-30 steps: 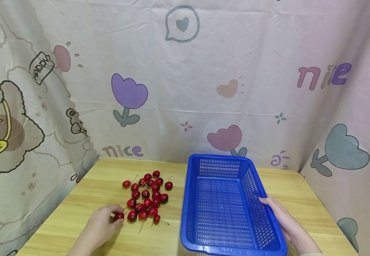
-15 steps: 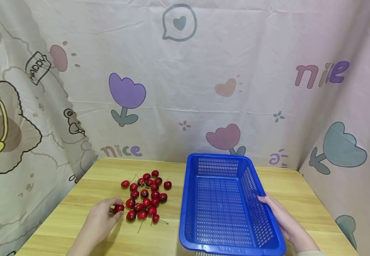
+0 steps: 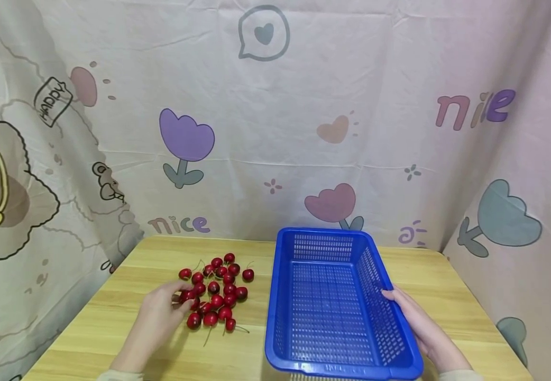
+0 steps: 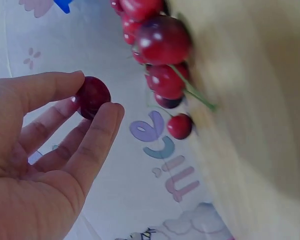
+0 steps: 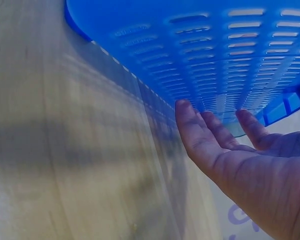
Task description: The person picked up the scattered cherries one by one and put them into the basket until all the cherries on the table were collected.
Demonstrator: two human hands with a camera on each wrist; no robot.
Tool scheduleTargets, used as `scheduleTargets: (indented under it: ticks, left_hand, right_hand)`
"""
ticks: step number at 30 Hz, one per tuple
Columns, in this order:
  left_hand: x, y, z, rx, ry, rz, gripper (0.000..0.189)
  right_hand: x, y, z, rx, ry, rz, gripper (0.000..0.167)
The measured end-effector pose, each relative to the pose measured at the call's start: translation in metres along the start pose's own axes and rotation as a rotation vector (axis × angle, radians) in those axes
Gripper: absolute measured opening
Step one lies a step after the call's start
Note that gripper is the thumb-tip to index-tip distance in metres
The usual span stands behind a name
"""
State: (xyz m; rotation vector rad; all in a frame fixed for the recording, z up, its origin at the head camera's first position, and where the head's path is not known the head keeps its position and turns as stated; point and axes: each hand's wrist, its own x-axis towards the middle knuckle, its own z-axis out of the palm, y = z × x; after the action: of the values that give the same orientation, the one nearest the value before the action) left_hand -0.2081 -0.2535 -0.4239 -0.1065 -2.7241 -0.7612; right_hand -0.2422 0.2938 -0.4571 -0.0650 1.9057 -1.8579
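My left hand (image 3: 158, 312) pinches one dark red cherry (image 4: 94, 97) between thumb and fingertips, at the left edge of the loose cherries (image 3: 217, 301). Up close in the left wrist view, the held fruit stands apart from the others, several of which have green stems. A blue plastic basket (image 3: 342, 369) with slotted walls stands on the right, its inside bare. My right hand (image 3: 415, 320) grips its right side, thumb over the rim. From the right wrist view, the fingers (image 5: 190, 125) lie against the outer wall from below.
Pale wood-grain table (image 3: 237, 365) lies under everything. A strip of it separates the cherries from the basket. Behind and at both sides hangs a white curtain (image 3: 266, 106) printed with flowers and words, close to the table's back edge.
The left hand has lifted its cherry and moved forward and right, over the left side of the pile. The right hand still holds the basket, and the whole head view has shifted slightly.
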Motion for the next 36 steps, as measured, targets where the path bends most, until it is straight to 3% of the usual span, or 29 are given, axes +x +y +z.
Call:
scheduleTargets:
  ticks: [18, 36]
  left_hand:
    - [0.027, 0.052, 0.001, 0.002, 0.048, 0.136, 0.027]
    - [0.048, 0.107, 0.017, -0.09, 0.009, 0.275, 0.025]
  right_hand:
    - [0.0, -0.001, 0.003, 0.017, 0.007, -0.009, 0.08]
    - [0.001, 0.002, 0.002, 0.017, 0.009, -0.017, 0.079]
